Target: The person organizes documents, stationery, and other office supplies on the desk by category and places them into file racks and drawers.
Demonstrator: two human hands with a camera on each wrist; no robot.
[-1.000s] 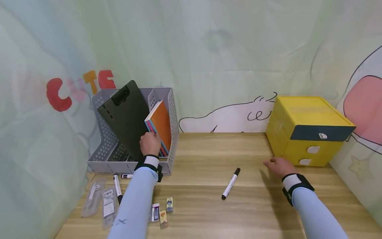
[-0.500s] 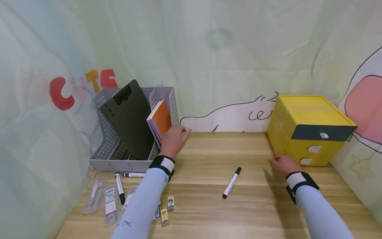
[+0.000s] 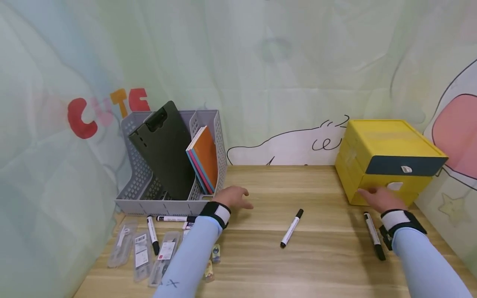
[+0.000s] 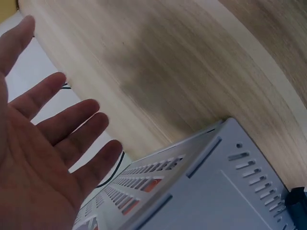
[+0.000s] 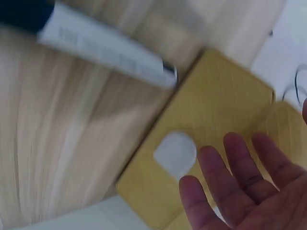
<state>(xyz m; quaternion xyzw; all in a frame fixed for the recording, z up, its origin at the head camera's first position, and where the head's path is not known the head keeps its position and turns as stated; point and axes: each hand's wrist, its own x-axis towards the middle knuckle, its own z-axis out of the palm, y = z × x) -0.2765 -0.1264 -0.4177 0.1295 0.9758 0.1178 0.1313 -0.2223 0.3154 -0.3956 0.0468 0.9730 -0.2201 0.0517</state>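
My left hand [image 3: 232,197] hovers just right of the grey desk organizer [image 3: 156,207], holding nothing. In the left wrist view its fingers [image 4: 79,120] are spread and relaxed beside the perforated organizer wall [image 4: 144,184]. Inside the organizer lean a black clipboard [image 3: 165,153] and several thin notebooks [image 3: 205,157] with an orange cover outermost. My right hand [image 3: 384,199] is in front of the yellow drawer box [image 3: 395,136], covering part of its lowest drawer. The right wrist view shows relaxed fingers [image 5: 244,167] close to a white pull tab [image 5: 177,153], gripping nothing.
One marker [image 3: 374,236] lies below my right hand, another marker [image 3: 292,228] mid-table. At the left front are more markers [image 3: 152,236], clear plastic cases [image 3: 164,258] and small erasers [image 3: 216,253], partly behind my left sleeve. A printed curtain [image 3: 283,82] backs the table.
My left hand has left the notebooks, moving right and down past the organizer's side, its fingers opening out. My right hand has shifted right to the drawer fronts, and a marker now shows below it.
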